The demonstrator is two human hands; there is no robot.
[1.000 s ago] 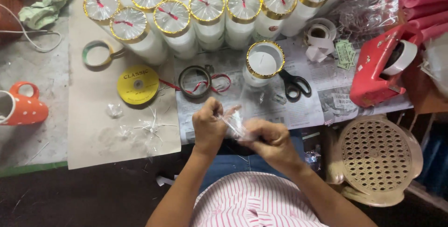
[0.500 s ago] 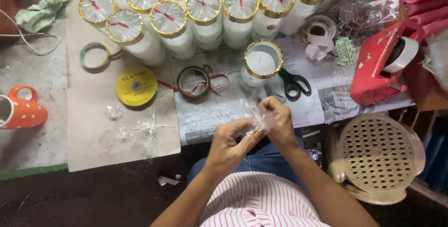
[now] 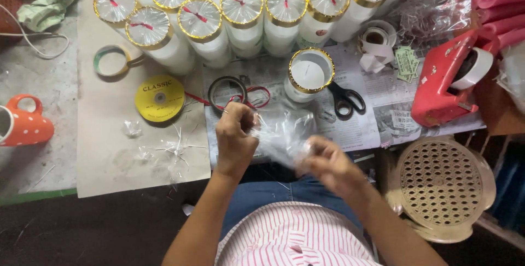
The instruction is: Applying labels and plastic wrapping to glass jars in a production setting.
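My left hand [image 3: 235, 137] and my right hand [image 3: 327, 163] both pinch a crinkled sheet of clear cellophane [image 3: 281, 132], stretched between them above the newspaper [image 3: 377, 121]. Just beyond it stands an open white candle with a gold rim [image 3: 309, 71]. Behind that, several wrapped white candles [image 3: 243, 6] with gold rims and red ribbon ties stand in rows. A red ribbon [image 3: 240, 99] trails from the yellow spool [image 3: 159, 98] past a dark tape ring [image 3: 227, 92].
Black scissors [image 3: 345, 100] lie right of the open candle. A red tape dispenser [image 3: 448, 77] sits at far right, a beige perforated stool [image 3: 443, 186] below it. An orange dotted mug [image 3: 23, 123] stands at left. Cellophane scraps [image 3: 164, 148] litter the brown card.
My hands have pulled apart, the left moving up and left, the right down and right, spreading the cellophane out from a bunched wad.
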